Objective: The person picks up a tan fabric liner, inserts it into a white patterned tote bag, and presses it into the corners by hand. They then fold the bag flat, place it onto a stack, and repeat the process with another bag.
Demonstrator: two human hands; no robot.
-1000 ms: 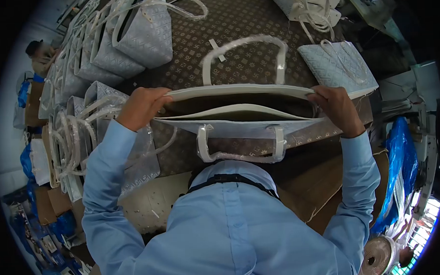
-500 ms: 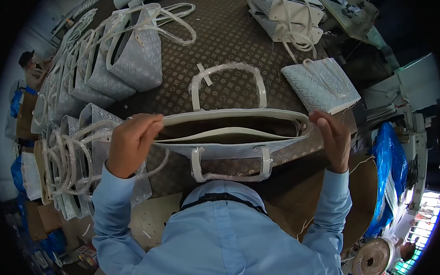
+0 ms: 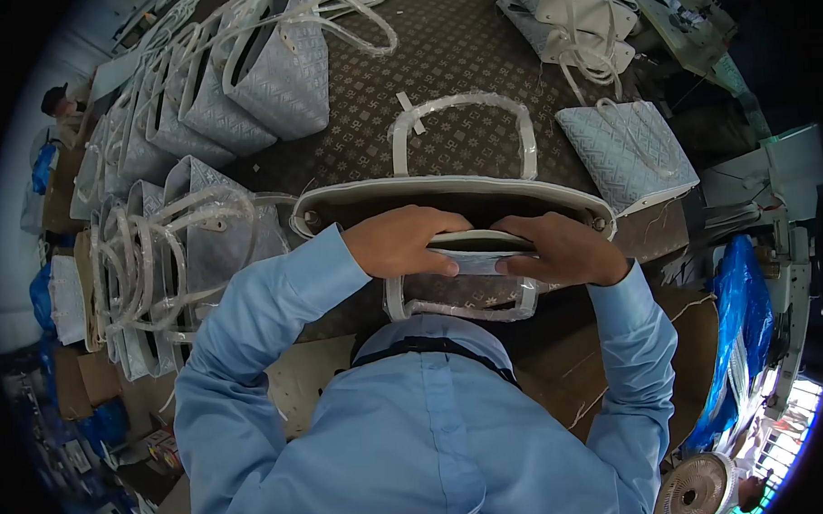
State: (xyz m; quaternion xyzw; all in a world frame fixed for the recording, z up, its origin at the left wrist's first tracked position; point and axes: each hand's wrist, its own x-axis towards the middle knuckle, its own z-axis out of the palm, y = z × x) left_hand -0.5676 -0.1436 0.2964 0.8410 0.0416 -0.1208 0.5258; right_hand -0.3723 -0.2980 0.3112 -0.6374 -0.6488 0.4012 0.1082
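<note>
A pale grey tote bag stands open in front of me, its dark inside showing between the rims. Both hands hold its near rim. My left hand has its fingers inside and its thumb on the outer face. On the other side of the rim's middle, my right hand pinches the same wall, fingers in and thumb out. The far handle, wrapped in clear plastic, lies up and away on the table. The near handle hangs toward my body. My fingertips are hidden within the bag.
Several similar tote bags stand in rows at the left of the patterned table. Another patterned bag lies at the right, with stacked bags behind it. Blue plastic and a fan are at the right. A person is far left.
Both hands have moved inward from the bag's two ends to the middle of its near rim and closed on it. The bag's mouth is wider, and the whole view has shifted slightly.
</note>
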